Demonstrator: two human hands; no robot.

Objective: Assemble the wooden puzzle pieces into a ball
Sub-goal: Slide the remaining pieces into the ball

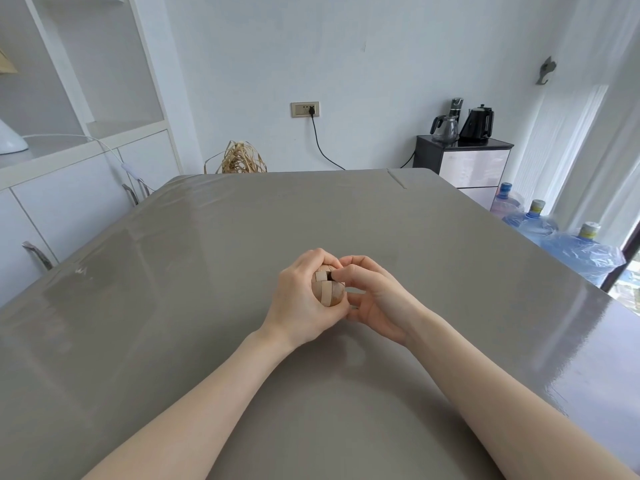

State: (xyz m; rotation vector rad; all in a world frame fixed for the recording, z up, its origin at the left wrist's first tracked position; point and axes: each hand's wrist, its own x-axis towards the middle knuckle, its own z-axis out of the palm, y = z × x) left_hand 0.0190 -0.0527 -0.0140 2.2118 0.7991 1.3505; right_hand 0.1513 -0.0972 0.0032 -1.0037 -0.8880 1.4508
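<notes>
A rounded wooden puzzle ball [329,292], light and darker wood strips interlocked, is held just above the middle of the grey table [207,271]. My left hand [300,299] grips it from the left, fingers curled over its top and thumb under it. My right hand [372,299] meets it from the right, thumb and forefinger pinching at a dark gap near the ball's upper right. Whether a separate piece sits between those fingers is hidden. No loose pieces show on the table.
The table's far edge lies ahead, with a straw bundle [240,159] behind it. White cabinets [69,188] stand to the left. To the right are a dark stand with kettles [464,157] and several water jugs [554,233].
</notes>
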